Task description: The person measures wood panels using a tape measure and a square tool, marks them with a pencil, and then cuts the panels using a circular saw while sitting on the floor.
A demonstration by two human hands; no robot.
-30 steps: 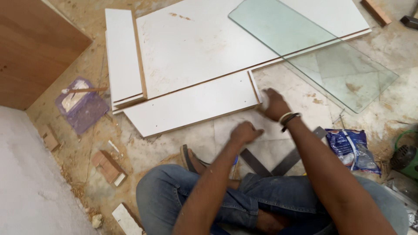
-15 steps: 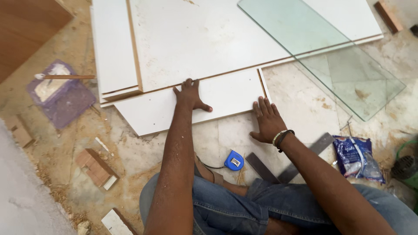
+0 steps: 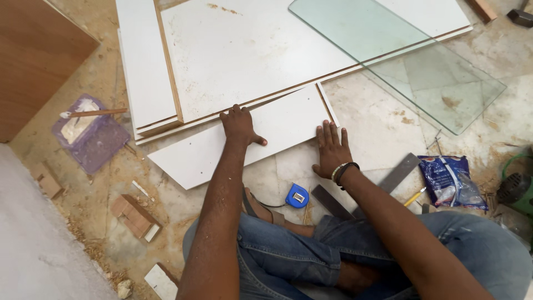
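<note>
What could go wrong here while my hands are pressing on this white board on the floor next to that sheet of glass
The glass sheet lies loose across the larger white panels; shoving the white board under your left hand could nudge it, and it might slide or crack. Your right hand sits at the board's end edge, where a sudden shift could pinch fingers. The tape measure and metal square near your legs could catch you.

Your thing: small white laminated rectangular board (image 3: pixel 244 144), brown raw edge showing at its right end. It lies flat on the dusty tiled floor, angled, left end nearer you, upper right corner butting the larger white panel. Your left hand (image 3: pixel 240 125) presses flat on its top; your right hand (image 3: pixel 331 149) lies flat at its lower right corner.
</note>
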